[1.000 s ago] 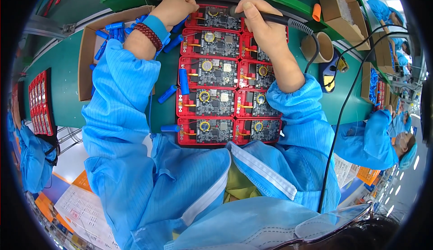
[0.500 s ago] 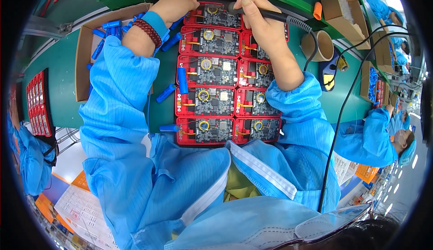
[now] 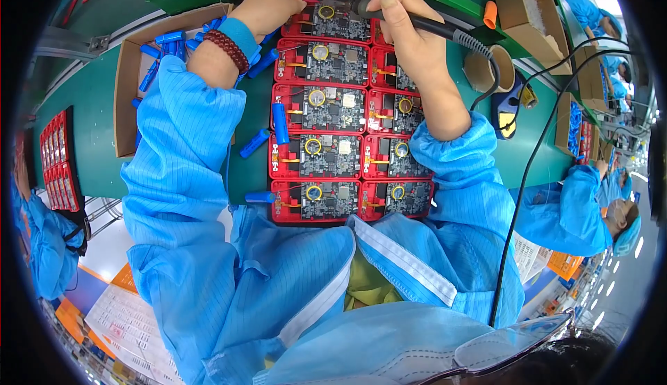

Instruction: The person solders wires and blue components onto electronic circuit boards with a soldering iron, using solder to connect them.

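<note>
The left hand [image 3: 271, 9] is at the upper left corner of the far-left red case [image 3: 347, 29], its fingers curled in and the tips pressed together; whether they pinch something thin there is hard to tell from this angle. The right hand [image 3: 417, 41] is closed around a black-handled tool [image 3: 432, 27], the thumb along the top of the grip. The tool points left, its dark front end over the right part of that same case, so the case lies between the two hands, just below their fingertips. A coiled cable sleeve [image 3: 474, 42] runs from the back of the grip.

Nearer the body, other red cases [image 3: 333, 107] stand in two columns, open side up, with circuit boards and round yellow-rimmed parts showing. One blue cylinder [image 3: 280, 122] lies across the left edge of the column; another [image 3: 255, 143] lies just beside it on the green table [image 3: 535, 152]. Under the left forearm, a cardboard box [image 3: 127, 100] holds more blue cylinders [image 3: 171, 38]. A cardboard tube [image 3: 478, 72] stands right of the right wrist.
</note>
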Demonstrator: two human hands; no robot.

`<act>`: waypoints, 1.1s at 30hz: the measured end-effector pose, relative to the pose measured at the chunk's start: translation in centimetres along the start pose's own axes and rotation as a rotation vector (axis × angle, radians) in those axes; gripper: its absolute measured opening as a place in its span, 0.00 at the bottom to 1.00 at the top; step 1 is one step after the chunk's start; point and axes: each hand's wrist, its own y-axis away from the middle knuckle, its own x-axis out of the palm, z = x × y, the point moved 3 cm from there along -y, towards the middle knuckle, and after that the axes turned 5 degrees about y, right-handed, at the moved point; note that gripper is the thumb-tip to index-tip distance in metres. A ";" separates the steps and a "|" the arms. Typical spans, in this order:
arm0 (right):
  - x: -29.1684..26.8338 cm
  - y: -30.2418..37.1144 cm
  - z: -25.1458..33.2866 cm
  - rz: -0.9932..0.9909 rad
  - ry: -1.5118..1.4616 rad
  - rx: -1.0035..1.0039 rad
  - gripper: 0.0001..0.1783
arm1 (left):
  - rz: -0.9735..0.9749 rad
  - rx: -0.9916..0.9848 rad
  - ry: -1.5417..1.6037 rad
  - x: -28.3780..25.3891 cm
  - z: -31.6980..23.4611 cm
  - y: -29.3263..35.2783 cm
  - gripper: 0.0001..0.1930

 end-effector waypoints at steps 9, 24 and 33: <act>0.5 -0.1 -0.5 0.019 -0.009 0.015 0.15 | -0.056 0.044 -0.104 0.3 0.5 -0.1 0.09; 0.8 0.0 -0.7 0.048 -0.011 0.047 0.17 | -0.086 0.123 -0.204 0.4 1.2 -0.1 0.09; 0.7 0.0 -0.6 0.025 -0.019 0.016 0.16 | -0.146 0.170 -0.325 0.5 0.4 0.3 0.10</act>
